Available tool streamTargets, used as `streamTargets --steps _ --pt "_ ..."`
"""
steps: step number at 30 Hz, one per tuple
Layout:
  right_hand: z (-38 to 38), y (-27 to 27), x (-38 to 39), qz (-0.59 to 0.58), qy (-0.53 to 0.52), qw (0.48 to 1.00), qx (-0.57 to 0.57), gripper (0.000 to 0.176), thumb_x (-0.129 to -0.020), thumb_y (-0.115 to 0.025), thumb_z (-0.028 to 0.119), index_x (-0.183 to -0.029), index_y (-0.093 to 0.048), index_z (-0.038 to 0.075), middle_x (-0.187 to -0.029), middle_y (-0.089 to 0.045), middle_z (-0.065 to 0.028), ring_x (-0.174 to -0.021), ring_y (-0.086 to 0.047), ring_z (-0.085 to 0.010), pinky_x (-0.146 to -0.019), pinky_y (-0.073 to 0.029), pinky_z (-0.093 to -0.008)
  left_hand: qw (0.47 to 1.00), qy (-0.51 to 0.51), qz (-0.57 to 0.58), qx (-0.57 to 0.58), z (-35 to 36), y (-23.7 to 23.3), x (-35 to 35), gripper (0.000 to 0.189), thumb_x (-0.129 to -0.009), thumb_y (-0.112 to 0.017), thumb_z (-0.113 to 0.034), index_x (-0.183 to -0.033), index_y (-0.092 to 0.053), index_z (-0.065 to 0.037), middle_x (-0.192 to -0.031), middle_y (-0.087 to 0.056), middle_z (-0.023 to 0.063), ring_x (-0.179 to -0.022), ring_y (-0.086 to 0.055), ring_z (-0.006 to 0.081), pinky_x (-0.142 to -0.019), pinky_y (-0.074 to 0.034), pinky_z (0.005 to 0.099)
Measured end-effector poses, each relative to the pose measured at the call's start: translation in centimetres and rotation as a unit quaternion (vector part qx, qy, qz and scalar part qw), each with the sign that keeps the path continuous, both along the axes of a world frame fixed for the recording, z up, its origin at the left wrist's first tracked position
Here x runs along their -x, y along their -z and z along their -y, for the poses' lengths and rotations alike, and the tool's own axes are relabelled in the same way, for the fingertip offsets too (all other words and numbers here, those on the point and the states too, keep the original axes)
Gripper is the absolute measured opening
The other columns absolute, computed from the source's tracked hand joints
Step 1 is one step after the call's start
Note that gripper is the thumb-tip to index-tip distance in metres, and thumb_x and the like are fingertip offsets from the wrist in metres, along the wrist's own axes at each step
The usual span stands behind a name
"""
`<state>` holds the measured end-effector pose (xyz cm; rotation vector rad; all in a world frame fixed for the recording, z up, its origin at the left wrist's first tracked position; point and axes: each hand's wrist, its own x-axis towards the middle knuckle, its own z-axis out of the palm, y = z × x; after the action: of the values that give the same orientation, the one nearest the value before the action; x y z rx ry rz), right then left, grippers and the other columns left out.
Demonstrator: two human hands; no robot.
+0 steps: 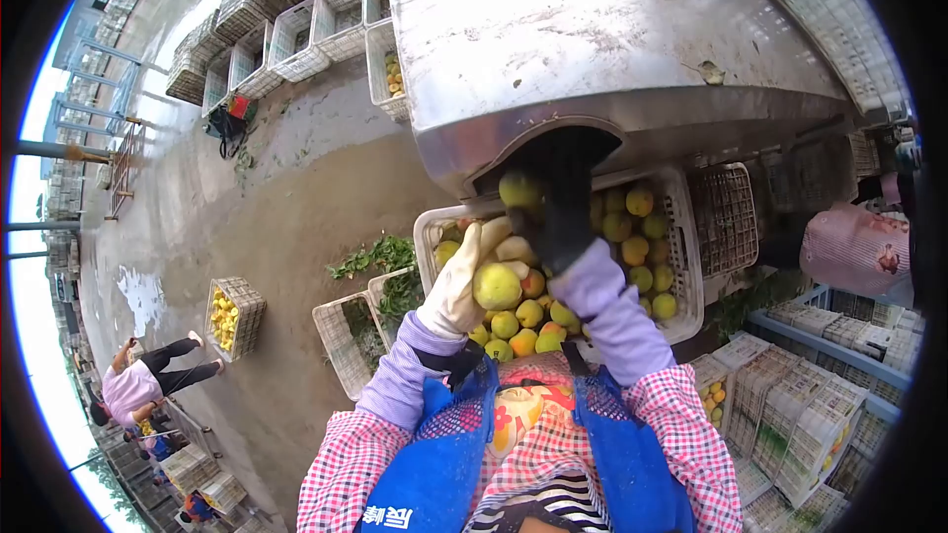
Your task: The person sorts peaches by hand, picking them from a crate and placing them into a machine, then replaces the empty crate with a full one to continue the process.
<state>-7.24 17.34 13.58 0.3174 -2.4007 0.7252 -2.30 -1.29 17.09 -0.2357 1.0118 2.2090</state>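
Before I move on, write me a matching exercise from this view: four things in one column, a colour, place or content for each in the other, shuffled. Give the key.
1. Left hand
2. Right hand
3. Vest
4. Crate standing apart on the floor, far left of the view

A. Blue
B. Black-gloved, at the dark opening in the metal housing
C. Holds yellow contents
D. White-gloved, beside a large yellow-green fruit

Pairs: 1-D, 2-B, 3-A, 4-C
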Motion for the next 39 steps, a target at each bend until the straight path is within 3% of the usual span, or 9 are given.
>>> streamTargets --steps 6,9,12,20,26,30,33,34,39 --pt "0.8 -0.4 5.1 0.335 0.039 0.935 0.108 0.054 -0.078 -0.084 0.031 -0.122 -0.064 0.006 -0.109 -0.068 -0.0204 -0.098 -0.066 -0.0419 -0.092 -0.052 -0.0518 0.998 -0.045 0.045 0.014 0.0 1.3 -0.7 0.077 -0.105 -0.048 -0.058 -0.155 -0.037 0.0 -0.128 -0.063 0.014 -0.095 -0.066 0.0202 -0.088 -0.057 0.0336" --pt "0.9 -1.8 2.4 0.048 0.026 0.995 0.086 0.059 -0.074 -0.087 0.033 -0.12 -0.063 0.006 -0.111 -0.067 -0.0206 -0.103 -0.065 -0.0409 -0.093 -0.051 -0.0539 0.999 -0.03 0.026 -0.023 0.3 0.9 -0.6 0.073 -0.107 -0.047 -0.054 -0.155 -0.038 0.001 -0.131 -0.063 0.0122 -0.101 -0.066 0.0195 -0.09 -0.056 0.0329" --pt "0.9 0.4 0.5 -0.06 0.106 0.992 -0.012 0.062 -0.072 -0.088 0.036 -0.119 -0.063 0.006 -0.112 -0.067 -0.0183 -0.106 -0.063 -0.0394 -0.093 -0.05 -0.0556 0.994 -0.055 0.093 -0.015 0.6 1.4 -1.0 0.072 -0.107 -0.049 -0.053 -0.154 -0.039 0.0 -0.132 -0.063 0.0127 -0.102 -0.067 0.0196 -0.092 -0.055 0.0331" --pt "1.1 1.0 2.3 -0.051 0.091 0.995 0.004 0.066 -0.07 -0.088 0.039 -0.121 -0.063 0.005 -0.122 -0.063 -0.0181 -0.109 -0.06 -0.0425 -0.098 -0.047 -0.0565 0.994 -0.049 0.093 0.028 0.3 1.4 -2.1 0.071 -0.106 -0.052 -0.053 -0.155 -0.039 -0.003 -0.133 -0.063 0.014 -0.103 -0.067 0.0215 -0.088 -0.057 0.0346" --pt "-0.3 -1.9 2.9 0.31 -0.031 0.947 0.077 0.07 -0.073 -0.086 0.041 -0.127 -0.061 0.006 -0.132 -0.059 -0.0193 -0.12 -0.056 -0.0427 -0.103 -0.044 -0.0565 0.982 -0.141 0.112 -0.061 0.0 3.4 -0.6 0.057 -0.105 -0.057 -0.048 -0.148 -0.048 -0.011 -0.135 -0.062 0.0115 -0.112 -0.063 0.0235 -0.088 -0.058 0.0414" --pt "0.1 -4.9 0.3 0.23 -0.131 0.943 0.2 0.073 -0.074 -0.085 0.043 -0.132 -0.06 0.006 -0.138 -0.056 -0.0201 -0.126 -0.053 -0.0429 -0.107 -0.041 -0.0565 0.977 -0.186 0.095 -0.046 -0.5 2.2 -0.5 0.049 -0.108 -0.05 -0.045 -0.142 -0.052 -0.01 -0.132 -0.063 0.0087 -0.118 -0.063 0.0221 -0.1 -0.055 0.0437" --pt "1.0 -2.7 -4.7 0.137 -0.226 0.963 0.057 0.074 -0.075 -0.084 0.04 -0.137 -0.059 0.008 -0.146 -0.052 -0.0206 -0.134 -0.049 -0.0433 -0.111 -0.039 -0.0556 0.992 -0.101 0.076 -0.013 -0.3 -0.3 -0.1 0.048 -0.111 -0.044 -0.042 -0.143 -0.052 -0.007 -0.14 -0.06 0.0082 -0.126 -0.06 0.0234 -0.107 -0.051 0.0428" --pt "1.0 -1.9 -5.8 0.156 -0.192 0.967 0.065 0.076 -0.075 -0.084 0.041 -0.138 -0.058 0.008 -0.149 -0.049 -0.0206 -0.138 -0.045 -0.0434 -0.112 -0.037 -0.056 0.984 -0.117 0.048 -0.128 -1.2 0.0 -0.4 0.047 -0.113 -0.039 -0.038 -0.145 -0.05 -0.005 -0.14 -0.061 0.0088 -0.13 -0.058 0.0232 -0.11 -0.048 0.0405" --pt "1.3 -2.1 -7.1 0.162 -0.082 0.981 0.073 0.08 -0.075 -0.083 0.045 -0.14 -0.056 0.007 -0.155 -0.044 -0.0202 -0.144 -0.037 -0.0455 -0.115 -0.033 -0.0585 0.973 -0.093 -0.171 0.12 -1.9 -0.4 -0.6 0.053 -0.112 -0.042 -0.036 -0.149 -0.044 0.001 -0.139 -0.057 0.0146 -0.127 -0.058 0.0211 -0.108 -0.046 0.035"
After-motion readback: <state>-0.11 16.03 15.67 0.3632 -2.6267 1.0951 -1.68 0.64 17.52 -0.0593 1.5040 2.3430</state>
